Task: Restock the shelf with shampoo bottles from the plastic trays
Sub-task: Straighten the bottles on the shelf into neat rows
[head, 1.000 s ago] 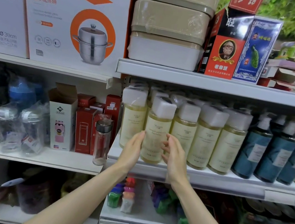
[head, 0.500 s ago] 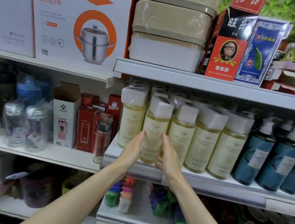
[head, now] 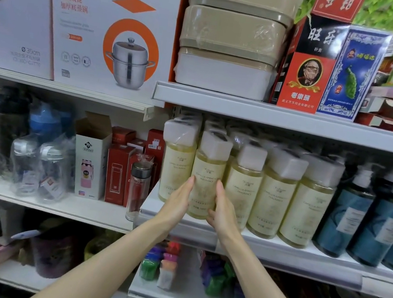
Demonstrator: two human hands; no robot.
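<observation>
Shampoo bottle [head: 208,175] stands upright at shelf [head: 264,249] front edge. Left hand [head: 176,203] at 9 o'clock and right hand [head: 223,212] at 3 o'clock grip its sides.

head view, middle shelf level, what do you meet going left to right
clear plastic water bottles → white carton with a pink flask → red boxes → glass tumbler → yellow shampoo bottles, one between the left hand and right hand → teal pump bottles

A pale yellow shampoo bottle [head: 207,175] stands upright at the front edge of the shelf [head: 277,248], just left of the frame's centre, with a white cap under clear wrap and a cream label. Four matching bottles [head: 272,197] stand in the front row beside it, more ranked behind them.
</observation>
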